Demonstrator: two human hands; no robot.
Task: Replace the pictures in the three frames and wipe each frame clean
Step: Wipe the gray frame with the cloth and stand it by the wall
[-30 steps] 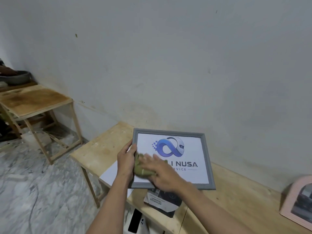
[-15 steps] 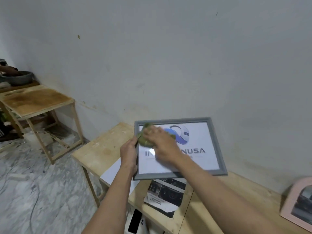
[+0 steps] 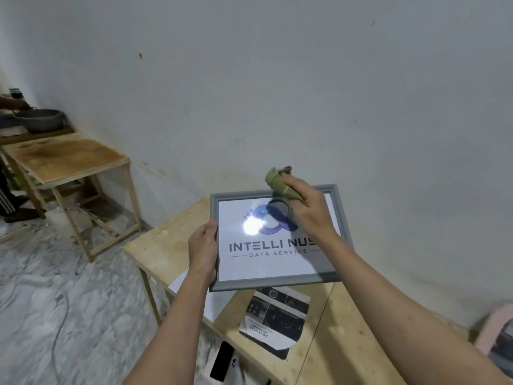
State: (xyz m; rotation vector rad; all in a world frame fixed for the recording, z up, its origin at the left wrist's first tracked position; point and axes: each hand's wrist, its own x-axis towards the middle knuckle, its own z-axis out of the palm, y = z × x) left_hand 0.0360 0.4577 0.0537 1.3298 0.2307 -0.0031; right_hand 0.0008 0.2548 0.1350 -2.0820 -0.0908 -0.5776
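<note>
I hold a grey picture frame (image 3: 240, 284) tilted above a wooden table (image 3: 166, 245). It contains a white picture with a blue logo and the words INTELLI NUSA DATA SERVICE. A bright glare spot sits on the glass. My left hand (image 3: 202, 250) grips the frame's left edge. My right hand (image 3: 308, 211) is closed on an olive-green cloth (image 3: 277, 182), which is at the frame's top edge. A dark printed picture (image 3: 273, 320) lies on the table below the frame. A pink frame (image 3: 497, 340) stands at the far right edge of view.
A white sheet (image 3: 219, 304) lies under the frame at the table's front edge. A black phone (image 3: 222, 361) lies low, beside the table. A second wooden table (image 3: 63, 159) stands at left, with a dark basin (image 3: 39, 120) beyond it. Cables run over the marble floor.
My right hand has wiped the cloth from the frame's lower left up to its top edge. The frame has been raised and tilted toward me, showing more text.
</note>
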